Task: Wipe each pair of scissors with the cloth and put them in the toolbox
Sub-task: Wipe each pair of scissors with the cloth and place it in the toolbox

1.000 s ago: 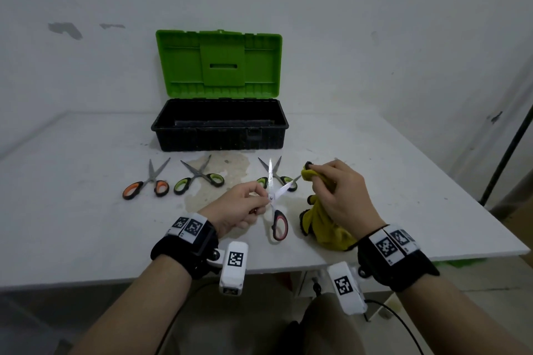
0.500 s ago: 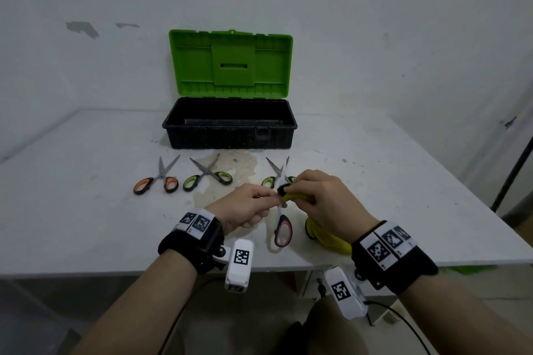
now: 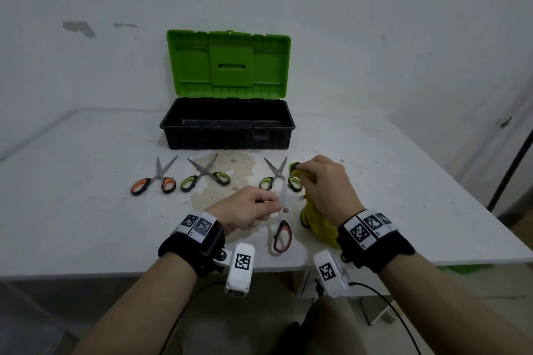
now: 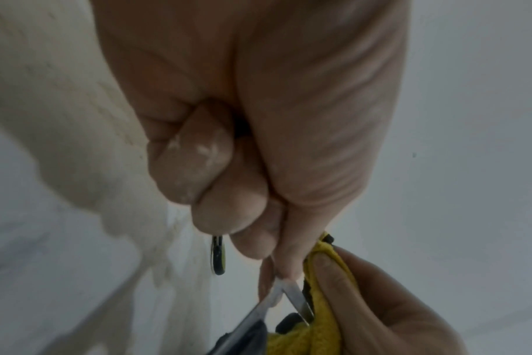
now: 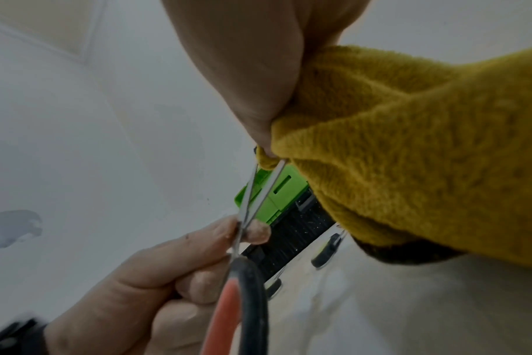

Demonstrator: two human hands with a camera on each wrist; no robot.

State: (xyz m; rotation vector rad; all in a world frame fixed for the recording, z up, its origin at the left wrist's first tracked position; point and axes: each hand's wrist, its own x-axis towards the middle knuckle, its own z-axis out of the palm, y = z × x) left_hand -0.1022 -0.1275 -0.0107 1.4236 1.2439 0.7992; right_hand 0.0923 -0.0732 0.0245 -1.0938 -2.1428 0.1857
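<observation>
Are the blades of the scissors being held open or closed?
Open. In the right wrist view the two blades of the red-handled scissors spread into a V from where the left hand pinches them, tips reaching the yellow cloth.

Left hand (image 4: 252, 134): fills the frame from 12 o'clock to centre, fingers curled into the palm, thumb and fingertip pinching the scissors (image 4: 284, 297) where the two metal blades meet. Blades: spread, running toward 6 o'clock. Yellow cloth (image 4: 322, 312): at 5 o'clock, pressed against one blade. Right hand (image 4: 389, 309): at 4 o'clock, fingers wrapped round the cloth. Second scissor handle (image 4: 217, 257), black and green: on the desk (image 4: 61, 276) just below centre.
</observation>
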